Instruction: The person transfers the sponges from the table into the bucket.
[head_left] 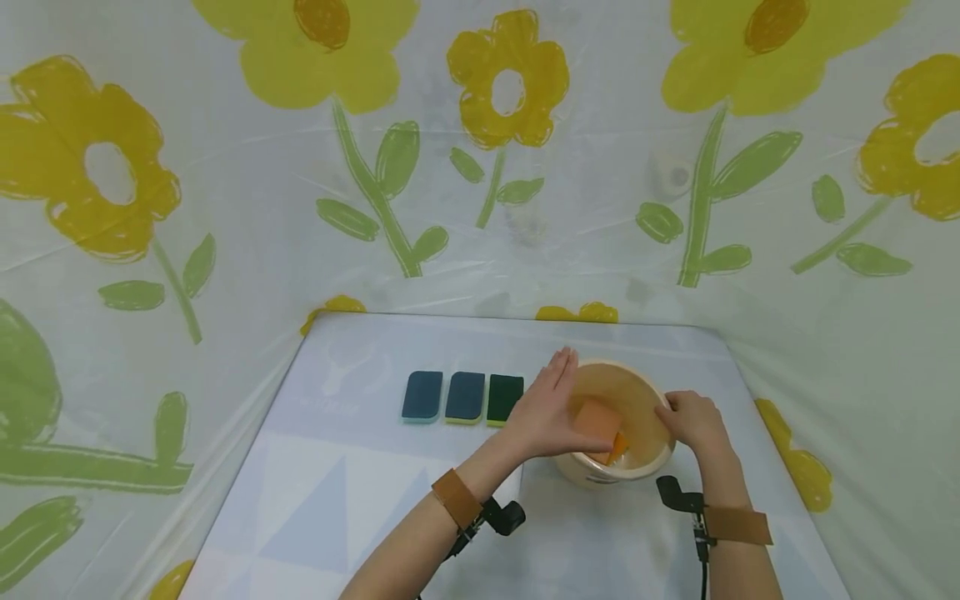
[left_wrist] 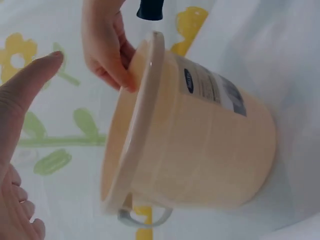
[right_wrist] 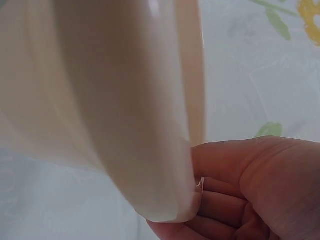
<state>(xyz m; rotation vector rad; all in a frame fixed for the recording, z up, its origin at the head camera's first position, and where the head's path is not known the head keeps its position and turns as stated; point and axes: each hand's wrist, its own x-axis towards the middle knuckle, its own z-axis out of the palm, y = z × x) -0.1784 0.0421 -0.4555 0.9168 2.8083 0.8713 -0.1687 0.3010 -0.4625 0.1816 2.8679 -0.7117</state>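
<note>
A cream plastic bucket (head_left: pixel 581 475) stands on the table, with peach-orange, sponge-like pieces (head_left: pixel 597 419) inside. My right hand (head_left: pixel 696 421) pinches the bucket's right rim, thumb inside and fingers outside, as the right wrist view shows on the rim (right_wrist: pixel 165 165). Over the left side of the opening is my left hand (head_left: pixel 542 417), its fingers extended and thumb apart, holding nothing. In the left wrist view, the left thumb (left_wrist: pixel 35 80) is clear of the bucket (left_wrist: pixel 210 150). A label and grey handle end show there.
Left of the bucket lie three sponges in a row: a blue-topped one (head_left: pixel 422 395), another blue-topped one with a yellow base (head_left: pixel 465 396), and a dark green one (head_left: pixel 505 398) close to the left hand. A flowered sheet (head_left: pixel 585 233) surrounds the pale patterned table (head_left: pixel 337 500).
</note>
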